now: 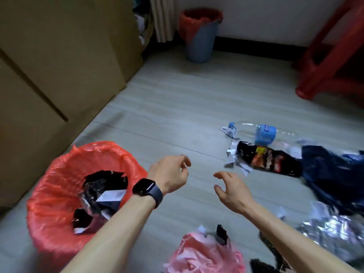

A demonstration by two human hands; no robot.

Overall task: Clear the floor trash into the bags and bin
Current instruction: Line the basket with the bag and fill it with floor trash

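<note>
Listing left to right from the red-lined bin [53,194], our landmark, which holds black wrappers and a white tag:

- Left hand [171,174]: just right of the bin's rim, smartwatch [145,187] on the wrist; fingers loosely curled, holding nothing.
- Pink bag [199,257]: right of the bin, nearest us, crumpled.
- Right hand [230,192]: further right of the bin; fingers spread and hooked, empty.
- Black snack wrapper [269,160]: well right of the bin, flat on the floor among paper scraps [234,162]. We judge it light, thin and slick; pinch a crimped end, not the middle.
- Clear plastic bottle [264,133]: same side, beyond the wrapper, lying down. Probably empty, light and apt to roll; grasp round the blue label.
- Dark blue bag [334,174] and silver foil [331,233]: farthest right of the bin.
</note>
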